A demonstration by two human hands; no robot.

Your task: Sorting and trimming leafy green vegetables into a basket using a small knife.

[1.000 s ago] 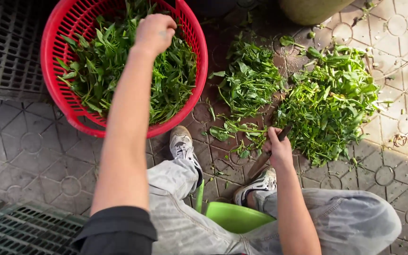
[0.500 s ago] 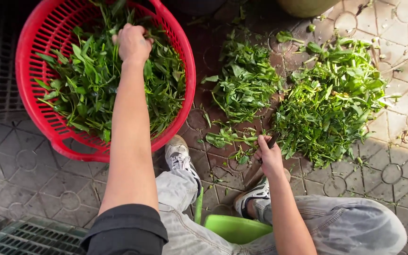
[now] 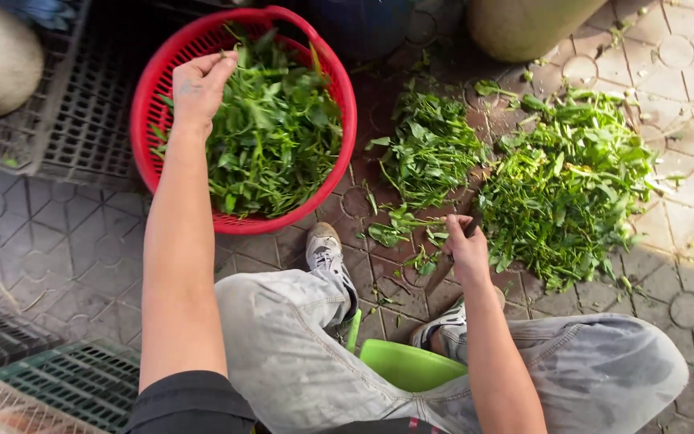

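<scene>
My left hand point(image 3: 197, 87) reaches into a red plastic basket point(image 3: 144, 153) full of leafy green stems point(image 3: 275, 137), fingers curled around a few of them at the basket's left side. My right hand point(image 3: 466, 247) rests low by my right foot, shut on a dark-handled knife point(image 3: 443, 269) whose blade points down toward the paving. Two heaps of cut greens lie on the ground beyond it: a smaller one point(image 3: 431, 149) in the middle and a larger one point(image 3: 568, 185) to the right.
I sit on a green stool point(image 3: 407, 366) with grey trousers and pale sneakers point(image 3: 324, 249). Dark plastic crates point(image 3: 50, 137) lie at left, a green crate point(image 3: 74, 382) at lower left. A large pale pot point(image 3: 524, 28) stands at the top right. Patterned paving tiles cover the ground.
My left hand has moved from the basket's right side across to its left side. The right hand with the knife stayed by the foot.
</scene>
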